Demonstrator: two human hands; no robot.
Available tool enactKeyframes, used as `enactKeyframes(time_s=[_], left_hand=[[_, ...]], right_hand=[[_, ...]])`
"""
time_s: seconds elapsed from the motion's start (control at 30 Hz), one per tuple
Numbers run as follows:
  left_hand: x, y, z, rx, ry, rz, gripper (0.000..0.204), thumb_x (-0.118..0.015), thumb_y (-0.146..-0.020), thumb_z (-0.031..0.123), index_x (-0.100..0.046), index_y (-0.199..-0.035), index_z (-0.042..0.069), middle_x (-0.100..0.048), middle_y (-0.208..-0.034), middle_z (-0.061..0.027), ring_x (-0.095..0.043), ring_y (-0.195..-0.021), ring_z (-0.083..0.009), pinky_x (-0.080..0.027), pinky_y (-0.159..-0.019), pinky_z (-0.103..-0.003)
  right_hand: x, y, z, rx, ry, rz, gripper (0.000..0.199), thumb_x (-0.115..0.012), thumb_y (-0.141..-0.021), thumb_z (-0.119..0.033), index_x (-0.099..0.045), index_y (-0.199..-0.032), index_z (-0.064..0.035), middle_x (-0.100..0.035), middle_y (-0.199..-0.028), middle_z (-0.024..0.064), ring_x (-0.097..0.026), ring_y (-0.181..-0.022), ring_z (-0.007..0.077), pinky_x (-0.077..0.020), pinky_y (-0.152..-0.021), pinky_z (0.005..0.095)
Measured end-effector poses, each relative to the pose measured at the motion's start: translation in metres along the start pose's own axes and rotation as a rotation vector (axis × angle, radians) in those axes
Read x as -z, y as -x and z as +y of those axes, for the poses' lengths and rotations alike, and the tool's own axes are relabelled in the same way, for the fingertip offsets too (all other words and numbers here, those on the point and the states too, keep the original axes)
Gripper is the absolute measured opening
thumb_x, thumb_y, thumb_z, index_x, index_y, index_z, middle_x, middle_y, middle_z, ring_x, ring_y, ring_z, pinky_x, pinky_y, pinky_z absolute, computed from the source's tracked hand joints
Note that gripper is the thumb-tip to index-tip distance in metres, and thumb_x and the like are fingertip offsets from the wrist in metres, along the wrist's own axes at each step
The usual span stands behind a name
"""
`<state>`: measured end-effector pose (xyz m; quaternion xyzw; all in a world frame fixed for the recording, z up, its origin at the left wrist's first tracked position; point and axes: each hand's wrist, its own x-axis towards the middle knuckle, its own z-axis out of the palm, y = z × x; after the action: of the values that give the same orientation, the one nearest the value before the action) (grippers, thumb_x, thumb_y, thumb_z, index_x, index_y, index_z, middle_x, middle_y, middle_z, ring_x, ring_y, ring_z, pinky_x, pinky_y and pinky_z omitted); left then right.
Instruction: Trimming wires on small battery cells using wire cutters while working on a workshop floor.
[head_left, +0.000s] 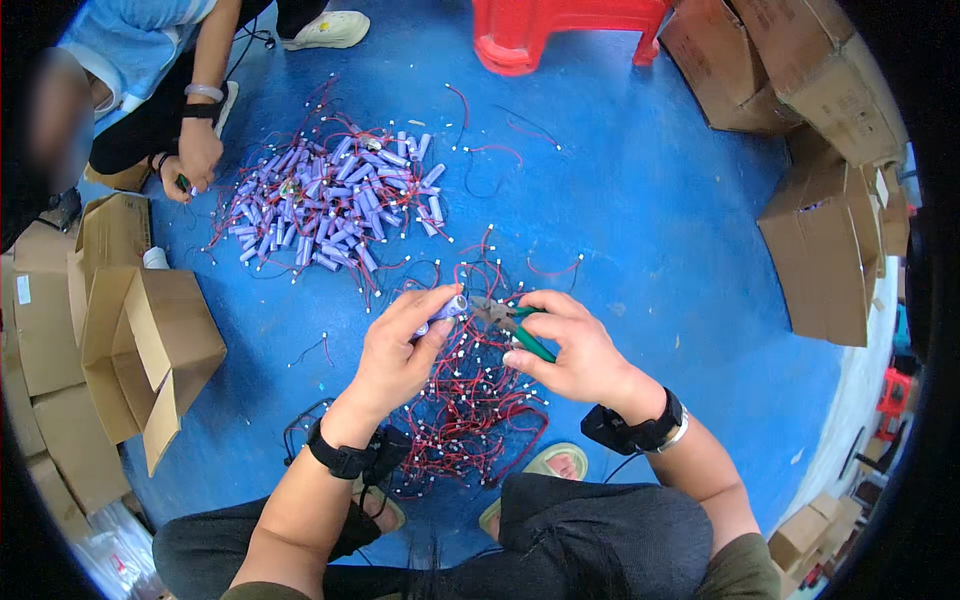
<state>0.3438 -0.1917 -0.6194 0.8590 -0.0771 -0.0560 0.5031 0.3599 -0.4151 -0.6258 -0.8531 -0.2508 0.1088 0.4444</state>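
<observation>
Left hand [400, 350] pinching purple battery cell [447, 308] | right hand [570, 350] closed around green-handled cutters [512, 325], tips at cell end | above red wire pile [470, 400] | cell heap [330, 200] far left

Red stool [560, 30], cardboard boxes [820, 250], co-worker's hand [198, 150] nearby.

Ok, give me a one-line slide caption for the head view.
Left hand holds a purple cell against green-handled cutters in the right hand, above a tangle of red wires.
</observation>
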Motion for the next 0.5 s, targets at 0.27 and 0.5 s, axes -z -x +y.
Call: enactKeyframes(time_s=[0.27, 0.5], left_hand=[[0.0024, 0.0013, 0.0005, -0.065, -0.027, -0.027, 0.032, -0.057, -0.083, 0.004, -0.056, -0.115, 0.004, -0.060, -0.100, -0.0136, -0.058, -0.087, -0.0232, -0.045, -0.075, -0.030], [-0.0005, -0.0007, 0.0019, -0.101, -0.019, -0.037, 0.035, -0.057, -0.083, 0.004, -0.055, -0.117, 0.007, -0.059, -0.086, -0.0123, -0.057, -0.073, -0.0234, -0.046, -0.065, -0.031]], right_hand=[[0.0039, -0.0063, -0.0040, 0.030, -0.006, -0.039, 0.027, -0.069, -0.073, -0.028, -0.059, -0.080, -0.0046, -0.055, -0.097, 0.0119, -0.055, -0.087, 0.0309, -0.0442, -0.075, 0.0396], [0.0076, -0.0102, 0.0020, 0.180, 0.168, 0.027, 0.024, -0.069, -0.071, -0.024, -0.057, -0.079, -0.0052, -0.056, -0.096, 0.0096, -0.056, -0.084, 0.0280, -0.0453, -0.073, 0.0382]])
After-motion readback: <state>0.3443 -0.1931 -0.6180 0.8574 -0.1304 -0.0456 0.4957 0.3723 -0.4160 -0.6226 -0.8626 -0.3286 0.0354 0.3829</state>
